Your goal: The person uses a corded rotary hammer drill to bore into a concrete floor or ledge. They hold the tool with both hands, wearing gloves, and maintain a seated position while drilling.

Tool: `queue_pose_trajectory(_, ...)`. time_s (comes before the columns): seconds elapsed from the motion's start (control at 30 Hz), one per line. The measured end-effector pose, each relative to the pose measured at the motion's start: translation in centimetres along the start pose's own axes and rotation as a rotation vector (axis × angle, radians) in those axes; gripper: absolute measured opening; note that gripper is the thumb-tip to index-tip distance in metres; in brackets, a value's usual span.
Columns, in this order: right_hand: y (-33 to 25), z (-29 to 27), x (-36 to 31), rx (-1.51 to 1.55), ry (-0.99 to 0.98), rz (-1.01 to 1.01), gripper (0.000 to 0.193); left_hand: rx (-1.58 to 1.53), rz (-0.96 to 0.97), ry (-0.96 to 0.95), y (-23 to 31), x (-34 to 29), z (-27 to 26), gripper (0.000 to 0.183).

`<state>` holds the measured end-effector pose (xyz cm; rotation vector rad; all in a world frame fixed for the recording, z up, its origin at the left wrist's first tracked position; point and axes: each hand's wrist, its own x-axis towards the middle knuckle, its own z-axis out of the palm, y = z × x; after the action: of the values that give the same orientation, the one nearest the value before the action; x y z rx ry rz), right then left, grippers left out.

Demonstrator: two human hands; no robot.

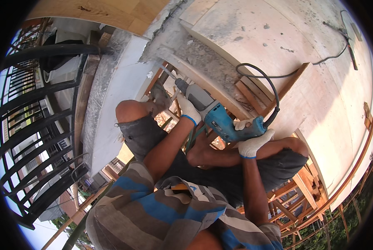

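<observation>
A teal and grey rotary hammer drill (pixel 220 121) lies across my lap area, its bit (pixel 166 71) pointing up and left at the broken concrete edge (pixel 159 52). My right hand (pixel 255 143), in a white knit glove, wraps round the rear handle. Near the front of the drill body, my gloved left hand (pixel 189 110) grips from the left side; its fingers are partly hidden by the tool. From the handle a black power cord (pixel 276 93) loops up and away to the right. Whether the bit touches the concrete I cannot tell.
Wooden boards (pixel 209 83) frame a rubble-strewn recess beside the drill. Pale plywood sheeting (pixel 274 37) with loose chips spreads to the right, with a dark hand tool (pixel 352 54) on it. A black metal railing (pixel 36 137) stands left. Below my legs, timber scaffolding (pixel 294 208) shows through gaps.
</observation>
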<state>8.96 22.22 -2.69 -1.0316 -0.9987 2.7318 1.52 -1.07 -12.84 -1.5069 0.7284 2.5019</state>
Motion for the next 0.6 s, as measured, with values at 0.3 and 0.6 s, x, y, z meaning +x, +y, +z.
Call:
queue_pose_trajectory(0.3,-0.1,-0.2,0.0,-0.029,0.032,0.012,0.090,0.029,-0.045,-0.002,-0.1,-0.8,0.9,0.065)
queue_pose_trajectory(0.6,-0.1,0.4,-0.3,0.016,-0.010,0.005,0.088,0.026,-0.012,0.014,0.2,-0.2,0.1,0.066)
